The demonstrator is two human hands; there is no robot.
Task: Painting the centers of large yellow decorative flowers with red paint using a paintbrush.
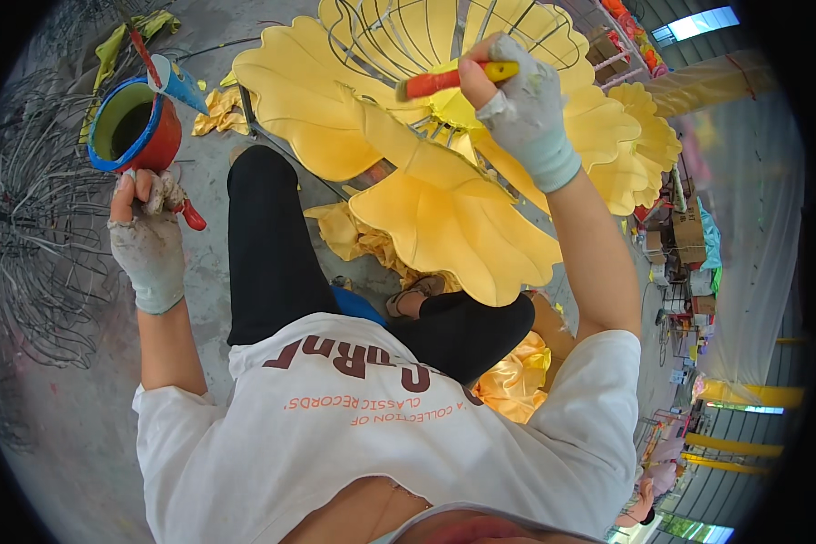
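Note:
My left hand (150,238), in a whitish fingerless glove, is closed at the near side of a red paint pot (161,138) with a blue rim and dark contents. A small red piece (192,216) sticks out beside these fingers; its kind is unclear. My right hand (528,104), gloved the same way, grips a paintbrush (435,83) with a red and yellow handle, its bristles pointing left. Below and beyond the brush spreads a large yellow fabric flower (462,222) with wire-edged petals. The brush appears above the petals; I cannot tell whether it touches them.
Bent dark wire frames (41,263) crowd the floor at far left. A light blue piece (181,83) stands at the pot's rim. Crumpled golden fabric (517,376) lies by my legs. Cardboard boxes (687,234) and translucent sheeting (743,236) are at right.

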